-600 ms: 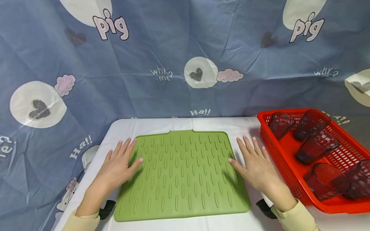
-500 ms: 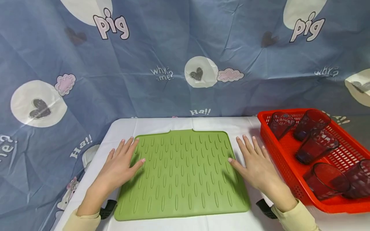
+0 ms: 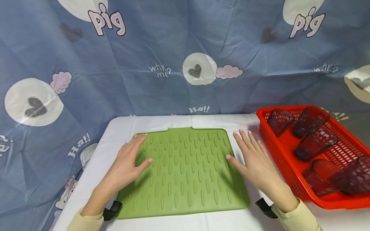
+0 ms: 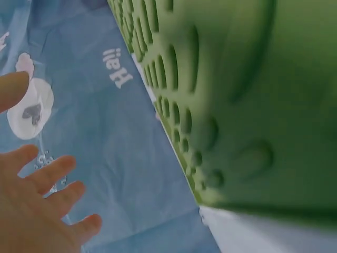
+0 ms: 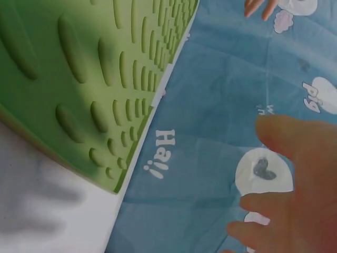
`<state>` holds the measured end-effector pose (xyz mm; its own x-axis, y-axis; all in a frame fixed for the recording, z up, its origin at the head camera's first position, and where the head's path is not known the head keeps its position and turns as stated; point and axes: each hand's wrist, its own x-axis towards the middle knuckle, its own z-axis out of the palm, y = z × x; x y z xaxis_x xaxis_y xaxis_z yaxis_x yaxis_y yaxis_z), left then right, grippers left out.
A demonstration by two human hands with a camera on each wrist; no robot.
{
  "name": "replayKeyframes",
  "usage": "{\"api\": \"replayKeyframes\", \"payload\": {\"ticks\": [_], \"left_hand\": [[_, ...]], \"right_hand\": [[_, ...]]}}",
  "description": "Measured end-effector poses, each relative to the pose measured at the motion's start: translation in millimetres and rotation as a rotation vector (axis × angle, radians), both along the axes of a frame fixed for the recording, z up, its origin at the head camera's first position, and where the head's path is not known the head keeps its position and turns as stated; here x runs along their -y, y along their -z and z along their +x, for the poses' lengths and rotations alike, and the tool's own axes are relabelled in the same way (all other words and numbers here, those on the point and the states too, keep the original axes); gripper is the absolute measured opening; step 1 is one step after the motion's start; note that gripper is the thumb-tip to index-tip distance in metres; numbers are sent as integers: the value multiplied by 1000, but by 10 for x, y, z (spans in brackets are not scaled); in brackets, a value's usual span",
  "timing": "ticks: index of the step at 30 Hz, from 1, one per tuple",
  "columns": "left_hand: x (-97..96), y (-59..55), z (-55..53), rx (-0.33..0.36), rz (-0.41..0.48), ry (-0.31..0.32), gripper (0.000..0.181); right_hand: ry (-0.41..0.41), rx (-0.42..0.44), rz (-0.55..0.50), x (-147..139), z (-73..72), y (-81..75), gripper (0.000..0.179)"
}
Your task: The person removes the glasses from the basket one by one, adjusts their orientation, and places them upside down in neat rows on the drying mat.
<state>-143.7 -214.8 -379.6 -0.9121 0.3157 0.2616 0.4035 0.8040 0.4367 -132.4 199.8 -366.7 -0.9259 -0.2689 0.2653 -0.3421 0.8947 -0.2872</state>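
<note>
A green ridged drying mat (image 3: 182, 170) lies flat on the white-covered table, a tab at its far edge. Over its left side my left hand (image 3: 122, 170) hovers, fingers extended and thumb pointing inward; nothing is in it. My right hand (image 3: 255, 163) is held above the mat's right edge with fingers spread, also holding nothing. The left wrist view shows spread fingers (image 4: 58, 174) apart from the mat's raised ridges. In the right wrist view the right hand (image 5: 305, 195) likewise stays off the mat, whose surface carries a shadow.
To the right stands a red plastic basket (image 3: 284, 160) with several dark-tinted drinking glasses, among them a glass (image 3: 316, 142) lying tilted. A blue printed curtain (image 3: 162, 93) hangs behind the white table (image 3: 219, 219). Black wrist straps sit at both sleeves.
My left hand has moved inward to the right over the mat, its fingers drawing closer together. The right hand has barely moved. The head view has shifted slightly.
</note>
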Motion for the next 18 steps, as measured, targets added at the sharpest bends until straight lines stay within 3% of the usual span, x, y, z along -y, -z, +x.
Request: {"api": "replayKeyframes", "payload": {"ticks": [4,13,18], "left_hand": [[-66,15,2,11,84,15,80],[-195,36,65,223,259,61,90],[-218,82,73,226,308,82,85]], "right_hand": [[-21,-90,-20,3,-11,-22,75],[-60,-218,-153,-12,57,-215,66],[-95,-330,-239,-32,106,-327,62]]}}
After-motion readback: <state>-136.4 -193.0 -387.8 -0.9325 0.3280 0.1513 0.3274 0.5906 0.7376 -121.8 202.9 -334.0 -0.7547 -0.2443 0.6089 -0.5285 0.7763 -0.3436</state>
